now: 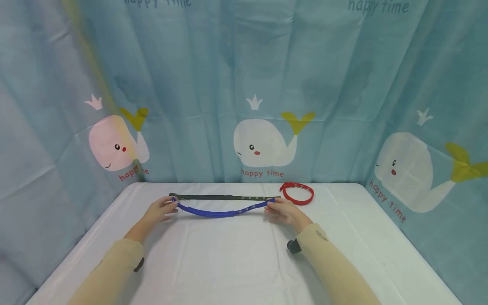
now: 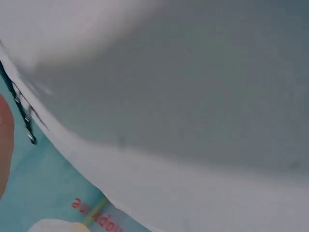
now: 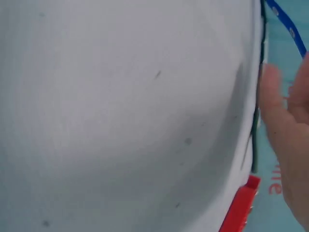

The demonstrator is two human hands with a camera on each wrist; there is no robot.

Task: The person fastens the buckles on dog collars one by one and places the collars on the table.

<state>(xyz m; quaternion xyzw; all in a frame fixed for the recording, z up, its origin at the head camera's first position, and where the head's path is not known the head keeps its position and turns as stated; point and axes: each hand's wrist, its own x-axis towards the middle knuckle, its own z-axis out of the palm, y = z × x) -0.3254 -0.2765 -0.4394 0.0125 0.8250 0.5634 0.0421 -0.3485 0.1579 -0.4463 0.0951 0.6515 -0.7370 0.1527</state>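
A blue collar (image 1: 213, 214) with metal eyelets hangs in a shallow sag between both hands. My left hand (image 1: 160, 210) pinches its left end. The tip of its right end, past the eyelets, is pinched by my right hand (image 1: 284, 212). Just behind lies a dark green collar (image 1: 213, 197), stretched out straight across the table. The right wrist view catches the right hand (image 3: 289, 130) and the eyelet end of the blue collar (image 3: 288, 24). In the left wrist view only a bit of a finger (image 2: 5, 140) shows, so the left grip is hidden there.
A red collar (image 1: 310, 199), curved into a loop, lies at the back right of the white-covered table (image 1: 221, 262). Behind the table hangs a blue curtain (image 1: 198, 148) printed with whales.
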